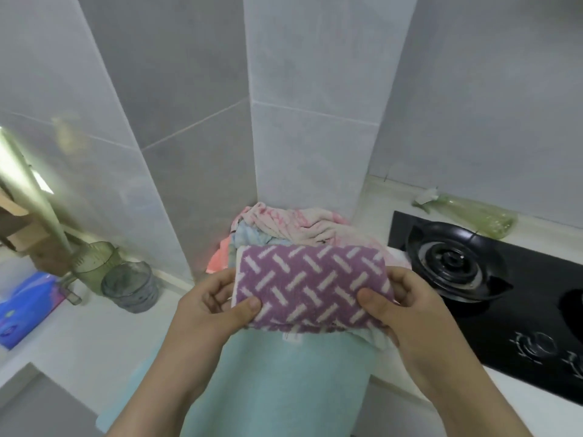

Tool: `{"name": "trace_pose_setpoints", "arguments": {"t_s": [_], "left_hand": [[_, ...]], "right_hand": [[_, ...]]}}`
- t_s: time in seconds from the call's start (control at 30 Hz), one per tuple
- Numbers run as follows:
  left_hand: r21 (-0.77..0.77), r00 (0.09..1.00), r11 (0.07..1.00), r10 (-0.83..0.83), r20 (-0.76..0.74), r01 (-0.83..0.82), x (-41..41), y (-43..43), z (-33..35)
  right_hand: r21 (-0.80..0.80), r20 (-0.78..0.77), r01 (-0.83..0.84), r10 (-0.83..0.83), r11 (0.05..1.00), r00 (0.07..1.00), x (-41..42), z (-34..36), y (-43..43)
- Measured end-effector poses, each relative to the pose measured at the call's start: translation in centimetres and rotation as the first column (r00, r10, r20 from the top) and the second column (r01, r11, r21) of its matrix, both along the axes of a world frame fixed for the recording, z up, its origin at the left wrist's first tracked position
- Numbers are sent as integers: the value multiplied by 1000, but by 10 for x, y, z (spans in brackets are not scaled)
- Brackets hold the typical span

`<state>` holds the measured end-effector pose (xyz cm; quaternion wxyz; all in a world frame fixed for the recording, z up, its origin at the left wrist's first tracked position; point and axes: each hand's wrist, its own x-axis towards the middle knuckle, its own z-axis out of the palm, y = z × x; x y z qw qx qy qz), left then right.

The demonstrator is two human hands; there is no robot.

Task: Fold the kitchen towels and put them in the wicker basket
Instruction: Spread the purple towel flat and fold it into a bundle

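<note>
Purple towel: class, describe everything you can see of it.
The purple towel is fluffy cloth with white dashes in a crisscross pattern and a white edge. Folded into a thick rectangle, it is held at its ends by the left hand and right hand, thumbs on top, above a teal towel.

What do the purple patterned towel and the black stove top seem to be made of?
Purple towel: soft terry-like cloth, matte, with fuzzy pile and white dashes; it bends where the left hand and right hand pinch it. Stove top: likely glass, glossy black, smooth and flat, with white markings.
</note>
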<state>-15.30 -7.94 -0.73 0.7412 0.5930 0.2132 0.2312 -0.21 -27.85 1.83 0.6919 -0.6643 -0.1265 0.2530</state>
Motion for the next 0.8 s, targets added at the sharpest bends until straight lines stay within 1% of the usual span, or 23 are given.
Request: {"name": "trace_pose_setpoints", "arguments": {"t_s": [0.13,0.27,0.37,0.5,0.63,0.8], "left_hand": [[11,997,997,-75,8,75,35,-33,34],[25,988,987,-157,9,156,70,-82,61],[43,972,972,-232,39,230,97,-123,79],[67,938,939,-341,61,337,133,-179,95],[100,895,897,-439,81,430,167,-237,106],[113,821,826,-562,103,552,201,-303,113]], "right_hand": [[-18,30,67,-66,998,997,19,40,-46],[-24,-12,111,-112,994,994,33,73,-108],[-62,51,175,-172,983,984,43,93,-158],[-64,92,243,-236,968,967,54,115,-224],[-53,114,346,-339,937,934,60,131,-287],[-43,90,458,-453,888,887,67,136,-353]]}}
